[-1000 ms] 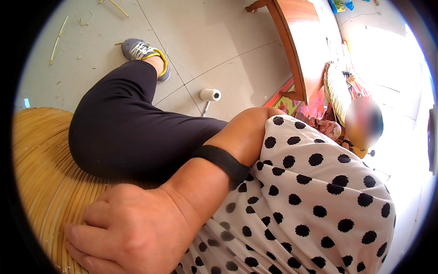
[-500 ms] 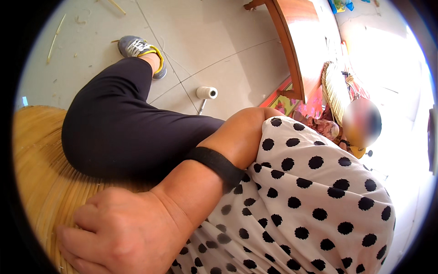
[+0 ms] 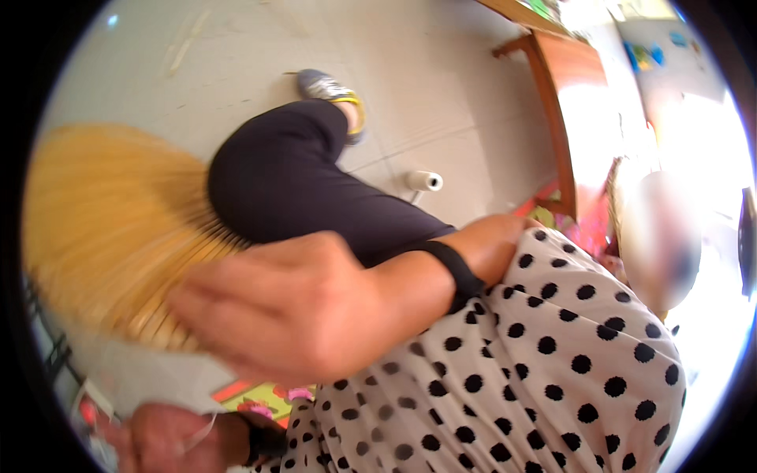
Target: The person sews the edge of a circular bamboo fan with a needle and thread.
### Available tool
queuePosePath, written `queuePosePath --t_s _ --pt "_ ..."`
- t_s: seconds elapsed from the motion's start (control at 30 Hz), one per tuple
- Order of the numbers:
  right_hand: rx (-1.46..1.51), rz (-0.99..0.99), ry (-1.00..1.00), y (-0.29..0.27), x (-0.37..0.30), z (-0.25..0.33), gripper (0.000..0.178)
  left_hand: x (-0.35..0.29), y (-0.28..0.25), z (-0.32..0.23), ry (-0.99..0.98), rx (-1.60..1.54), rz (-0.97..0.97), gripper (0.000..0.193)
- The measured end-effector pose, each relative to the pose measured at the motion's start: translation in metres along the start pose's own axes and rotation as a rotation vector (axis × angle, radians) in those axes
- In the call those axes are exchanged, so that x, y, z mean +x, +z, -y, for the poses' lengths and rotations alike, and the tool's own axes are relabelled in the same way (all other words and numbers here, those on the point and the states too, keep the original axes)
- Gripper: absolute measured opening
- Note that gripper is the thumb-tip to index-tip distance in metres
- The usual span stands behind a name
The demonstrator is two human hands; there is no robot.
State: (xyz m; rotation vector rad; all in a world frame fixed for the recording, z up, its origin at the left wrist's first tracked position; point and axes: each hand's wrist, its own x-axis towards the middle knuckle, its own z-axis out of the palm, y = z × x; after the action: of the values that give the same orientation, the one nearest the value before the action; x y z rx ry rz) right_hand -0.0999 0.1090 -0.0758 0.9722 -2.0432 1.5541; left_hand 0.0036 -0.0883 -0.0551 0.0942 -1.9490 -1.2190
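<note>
A broad fan-shaped piece of straw-coloured stalks [image 3: 110, 229] spreads at the left, its narrower dark-lined part against my trousered knee. Over its near edge is my right hand [image 3: 288, 303], back of the hand up, fingers bent and pressed together. Motion blurs those fingers, and whatever lies within them is hidden. Lower down, at the bottom left, my left hand [image 3: 162, 437] has come into view below the straw piece. A thin white thread [image 3: 206, 430] runs across it. Its fingers are too smeared to read. Both wrists wear black bands.
A white thread spool [image 3: 426, 181] lies on the tiled floor beyond my leg. Past it stands a brown wooden table or bench [image 3: 564, 118]. My grey and yellow shoe [image 3: 327, 88] rests on the tiles. A floral mat [image 3: 264, 398] shows between my arms.
The view has shifted, so more of the straw piece shows. My right hand has risen to the right within the picture, and my left hand has appeared at the bottom left.
</note>
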Motion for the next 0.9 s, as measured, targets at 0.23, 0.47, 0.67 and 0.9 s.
queuePosePath --t_s 0.23,0.47,0.67,0.9 --pt "-0.158 0.181 0.153 -0.019 0.009 -0.014 0.045 -0.001 0.042 0.0 -0.211 0.139 0.196 0.02" --pt "-0.168 0.19 0.267 -0.019 0.009 -0.016 0.035 -0.004 0.055 0.007 0.048 0.171 0.278 0.028" --pt "-0.179 0.192 0.241 -0.022 0.005 -0.022 0.036 0.001 0.061 0.006 0.12 0.196 0.261 0.028" --pt "-0.176 0.174 0.246 -0.021 0.004 -0.025 0.036 0.0 0.065 0.013 0.152 0.203 0.23 0.028"
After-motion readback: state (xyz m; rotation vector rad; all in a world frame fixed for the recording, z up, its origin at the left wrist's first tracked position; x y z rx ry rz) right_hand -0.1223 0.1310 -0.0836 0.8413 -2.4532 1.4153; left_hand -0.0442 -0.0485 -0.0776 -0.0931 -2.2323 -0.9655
